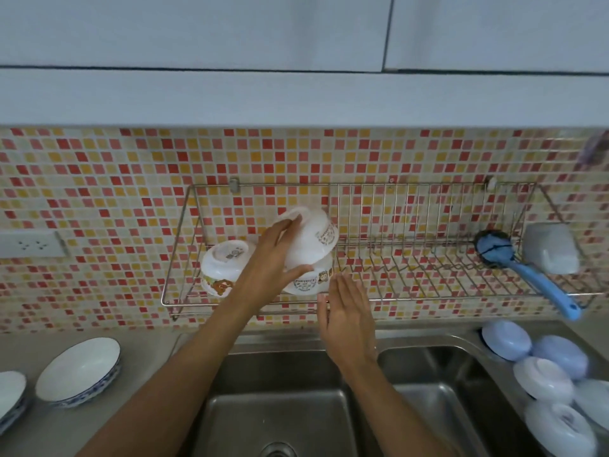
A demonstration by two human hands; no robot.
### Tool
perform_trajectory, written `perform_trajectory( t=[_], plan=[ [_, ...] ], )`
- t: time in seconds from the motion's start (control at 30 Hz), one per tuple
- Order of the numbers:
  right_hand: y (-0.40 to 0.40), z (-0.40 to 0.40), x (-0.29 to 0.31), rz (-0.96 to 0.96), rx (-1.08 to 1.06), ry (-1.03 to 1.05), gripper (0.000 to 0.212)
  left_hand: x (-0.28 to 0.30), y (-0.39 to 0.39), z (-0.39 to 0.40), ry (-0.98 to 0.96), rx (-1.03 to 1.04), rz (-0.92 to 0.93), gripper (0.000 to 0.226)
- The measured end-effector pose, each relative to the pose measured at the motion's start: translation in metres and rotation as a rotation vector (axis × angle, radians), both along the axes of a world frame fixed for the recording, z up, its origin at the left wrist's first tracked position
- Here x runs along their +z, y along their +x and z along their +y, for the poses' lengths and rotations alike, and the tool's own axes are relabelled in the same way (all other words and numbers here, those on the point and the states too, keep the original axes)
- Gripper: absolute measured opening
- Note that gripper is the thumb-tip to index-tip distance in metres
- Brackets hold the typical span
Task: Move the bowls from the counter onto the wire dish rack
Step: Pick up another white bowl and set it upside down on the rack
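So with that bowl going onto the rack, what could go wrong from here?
The left hand holds a white bowl tilted, upside down, over another bowl already on the wire dish rack; stacked askew, it might slide off toward the sink. The right hand is open below, holding nothing. It might also knock the neighbouring bowl.

We see a wall of small mosaic tiles (108, 179) in red, pink, orange-yellow and cream, behind a silver wire dish rack (412, 258) holding white bowls (309, 245) printed with brown cartoon bears and dark lettering. We find a bright blue-handled brush (527, 275) with a dark head beside a pale grey cup (552, 247), and pale blue and white bowls (540, 367) by the steel-grey sink (280, 404). On the grey table (138, 384) we notice white dishes (79, 371) with blue patterned rims, under plain pale cabinets (230, 34).
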State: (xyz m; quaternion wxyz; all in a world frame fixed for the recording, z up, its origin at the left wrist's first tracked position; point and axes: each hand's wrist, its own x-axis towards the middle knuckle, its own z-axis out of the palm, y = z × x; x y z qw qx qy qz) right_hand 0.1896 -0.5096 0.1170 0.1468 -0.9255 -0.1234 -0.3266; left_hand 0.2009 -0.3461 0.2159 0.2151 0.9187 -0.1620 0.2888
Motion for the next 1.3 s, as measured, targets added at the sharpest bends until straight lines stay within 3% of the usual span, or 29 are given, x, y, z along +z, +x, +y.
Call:
perform_trajectory(
  t=[0.2, 0.63, 0.83, 1.0, 1.13, 1.2, 1.3],
  plan=[
    [0.0, 0.001, -0.001, -0.042, -0.009, 0.019, 0.044, -0.022, 0.013, 0.003, 0.24, 0.004, 0.066, 0.088],
    [0.003, 0.002, -0.006, -0.071, 0.004, 0.057, 0.046, -0.034, 0.028, 0.007, 0.178, -0.03, 0.189, 0.089],
    [0.003, 0.003, -0.007, -0.051, -0.005, 0.064, 0.047, -0.043, 0.028, 0.015, 0.058, -0.032, 0.193, 0.077],
    [0.003, 0.003, -0.007, -0.052, -0.013, 0.065, 0.051, -0.046, 0.027, 0.017, 0.048, -0.038, 0.165, 0.056],
    [0.003, 0.003, -0.007, -0.044, -0.018, 0.047, 0.051, -0.043, 0.026, 0.017, 0.039, -0.054, 0.214, 0.053],
    [0.002, 0.003, -0.007, -0.043, -0.021, 0.04, 0.05, -0.042, 0.025, 0.017, 0.095, 0.016, 0.182, 0.052],
    [0.001, 0.003, -0.007, -0.033, -0.02, 0.042, 0.051, -0.046, 0.017, 0.016, 0.132, 0.308, 0.058, 0.049]
  ],
)
